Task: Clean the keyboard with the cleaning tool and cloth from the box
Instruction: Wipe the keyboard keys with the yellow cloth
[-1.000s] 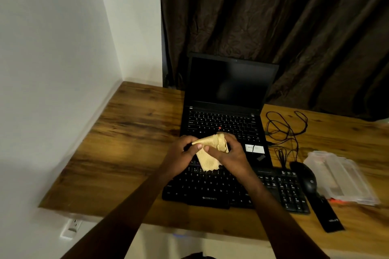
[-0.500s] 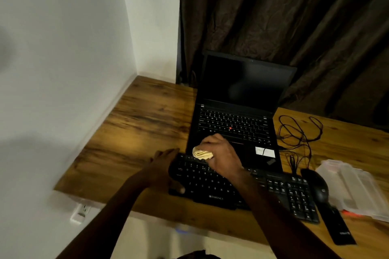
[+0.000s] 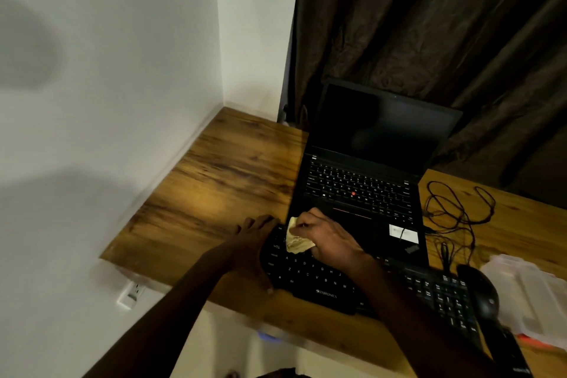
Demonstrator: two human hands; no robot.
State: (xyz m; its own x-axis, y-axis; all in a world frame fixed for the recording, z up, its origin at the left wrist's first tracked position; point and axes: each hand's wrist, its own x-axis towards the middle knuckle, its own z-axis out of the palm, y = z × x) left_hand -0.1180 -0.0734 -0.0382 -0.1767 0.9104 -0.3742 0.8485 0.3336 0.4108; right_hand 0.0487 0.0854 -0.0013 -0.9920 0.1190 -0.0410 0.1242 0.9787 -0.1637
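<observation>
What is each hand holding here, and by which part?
The right hand grips the folded cloth by its right side; the left hand only braces the keyboard at its left end.

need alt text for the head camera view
A person's right hand presses a crumpled yellow cloth onto the left end of a black external keyboard while the left hand rests against its edge, on a wooden desk before an open black laptop.

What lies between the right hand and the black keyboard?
In the head view, a crumpled yellow cloth, gripped by the right hand, pressed onto the black keyboard.
</observation>
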